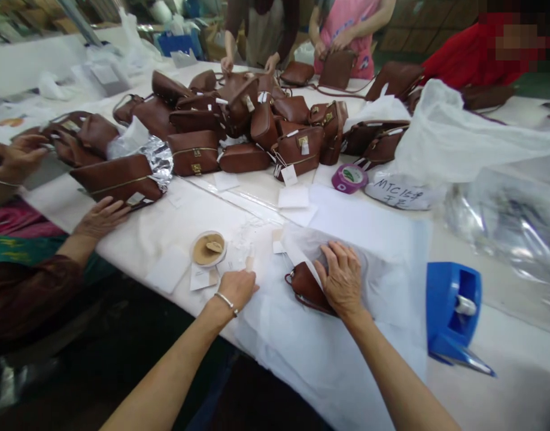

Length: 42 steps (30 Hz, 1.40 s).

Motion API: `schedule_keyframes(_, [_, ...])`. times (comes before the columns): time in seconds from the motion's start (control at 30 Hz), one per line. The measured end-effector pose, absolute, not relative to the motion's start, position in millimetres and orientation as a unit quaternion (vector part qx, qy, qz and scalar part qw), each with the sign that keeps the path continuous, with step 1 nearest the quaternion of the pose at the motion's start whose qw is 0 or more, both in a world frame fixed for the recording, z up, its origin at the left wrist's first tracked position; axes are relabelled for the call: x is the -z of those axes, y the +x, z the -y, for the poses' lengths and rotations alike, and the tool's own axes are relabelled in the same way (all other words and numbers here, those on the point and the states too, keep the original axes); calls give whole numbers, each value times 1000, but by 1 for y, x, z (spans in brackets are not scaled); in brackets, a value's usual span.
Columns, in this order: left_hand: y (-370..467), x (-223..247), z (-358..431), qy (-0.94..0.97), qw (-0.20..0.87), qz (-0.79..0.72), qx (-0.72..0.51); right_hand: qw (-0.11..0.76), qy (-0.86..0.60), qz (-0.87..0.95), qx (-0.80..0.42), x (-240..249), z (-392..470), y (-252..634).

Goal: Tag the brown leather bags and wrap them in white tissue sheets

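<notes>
A small brown leather bag [308, 287] lies on white tissue paper [275, 323], partly covered by a folded layer of it. My right hand [342, 278] rests on that fold over the bag, fingers stretched out. To the left, my left hand [239, 290], with a bracelet at the wrist, is closed low over the paper's edge; what its fingers hold, if anything, is hidden. A small pale tag [278, 241] on a string lies above the bag. Beside my left hand are a round tub [209, 248] of tan material and a printed card [203, 278].
A blue tape dispenser [440, 299] stands at right, below clear plastic bags [503, 221]. Purple tape [349, 178] lies mid-table. Many brown bags [194, 152] are heaped across the back. A co-worker's hand [102, 218] touches a bag at left; other people stand behind the table.
</notes>
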<state>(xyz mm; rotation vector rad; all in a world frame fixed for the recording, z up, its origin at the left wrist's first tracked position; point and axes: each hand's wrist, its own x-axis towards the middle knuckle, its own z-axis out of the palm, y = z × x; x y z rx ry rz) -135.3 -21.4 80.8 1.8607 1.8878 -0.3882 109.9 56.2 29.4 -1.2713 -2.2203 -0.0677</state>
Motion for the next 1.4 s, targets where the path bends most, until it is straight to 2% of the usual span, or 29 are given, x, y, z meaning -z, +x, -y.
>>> schedule_keyframes(0.1, [-114,-87,11,718,201,-664,56,268,-486,832,21,-32,-55,109])
schedule_keyframes(0.2, [-79,-81,9,821,209,-529,-59,251,-496,831,19,-34,-55,108])
schedule_keyframes(0.3, [-56,-62,13,880,183,-433,-61,233,-503,832,22,-34,-54,106])
schedule_keyframes(0.53, [-67,-22,24,899,107,-404,-128,229,-511,829,-4,-39,-52,103])
schedule_keyframes(0.7, [-70,-12,22,893,48,-405,-193,209,-491,845,-24,-47,-51,111])
schedule_keyframes(0.83, [-69,-9,11,884,31,-412,-217,184,-506,842,5,-50,-48,114])
schedule_keyframes(1.0, [-68,2,6,862,35,-451,-227,157,-522,838,20,-51,-44,107])
schedule_keyframes(1.17, [-70,5,8,799,103,-549,-225,160,-526,835,12,-45,-21,88])
schedule_keyframes(1.4, [-106,-18,18,827,210,-519,-55,156,-531,833,-2,-32,7,92])
